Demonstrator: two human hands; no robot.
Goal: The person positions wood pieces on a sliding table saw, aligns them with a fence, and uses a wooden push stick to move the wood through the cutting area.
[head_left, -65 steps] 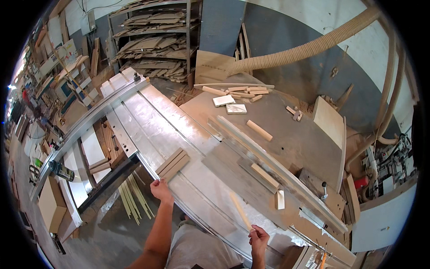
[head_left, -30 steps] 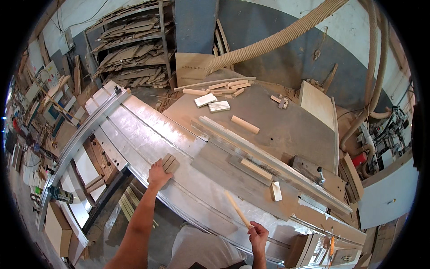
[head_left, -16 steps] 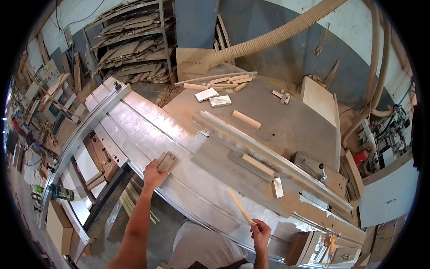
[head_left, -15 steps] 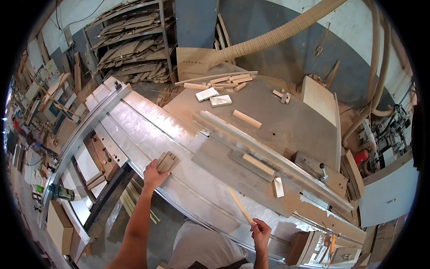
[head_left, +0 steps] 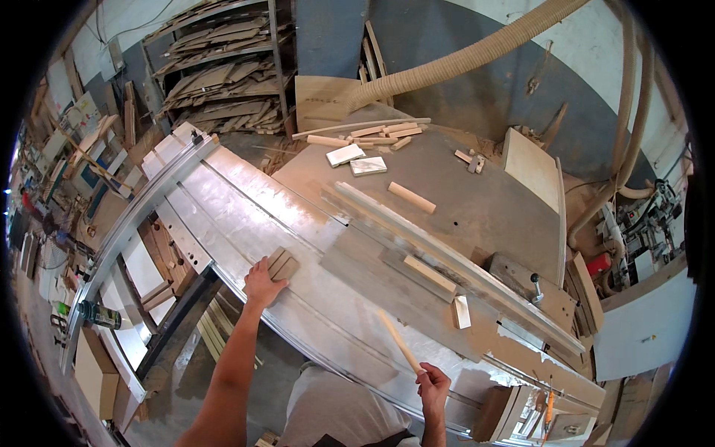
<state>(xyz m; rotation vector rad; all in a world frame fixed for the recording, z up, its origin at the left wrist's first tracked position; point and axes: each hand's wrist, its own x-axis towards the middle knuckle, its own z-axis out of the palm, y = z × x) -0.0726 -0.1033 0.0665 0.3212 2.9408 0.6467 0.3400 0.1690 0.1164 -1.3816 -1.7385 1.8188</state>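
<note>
My left hand (head_left: 265,284) is closed around the near end of a few short wooden blocks (head_left: 282,262). They lie side by side, pressed together, on the metal sliding table (head_left: 231,249) of a saw bench. In my right hand (head_left: 433,386) is a thin, pale wooden stick (head_left: 398,340), pinched at its near end. The stick slants away to the upper left, over the table's near side. Beyond it, a long fence (head_left: 454,261) runs across the bench, with a pale wood strip (head_left: 430,274) and a small white-faced block (head_left: 462,312) on its near side.
On the far brown tabletop (head_left: 313,175) lie a wooden bar (head_left: 412,197), two white-faced blocks (head_left: 369,166) and several offcuts (head_left: 383,132). A ribbed hose (head_left: 462,59) arches behind. A rail (head_left: 141,212) crosses at left. A wooden box with an orange-handled tool (head_left: 550,408) sits at lower right.
My left hand has shifted slightly up and to the right with the blocks, which now sit more evenly together. My right hand and the stick have hardly moved.
</note>
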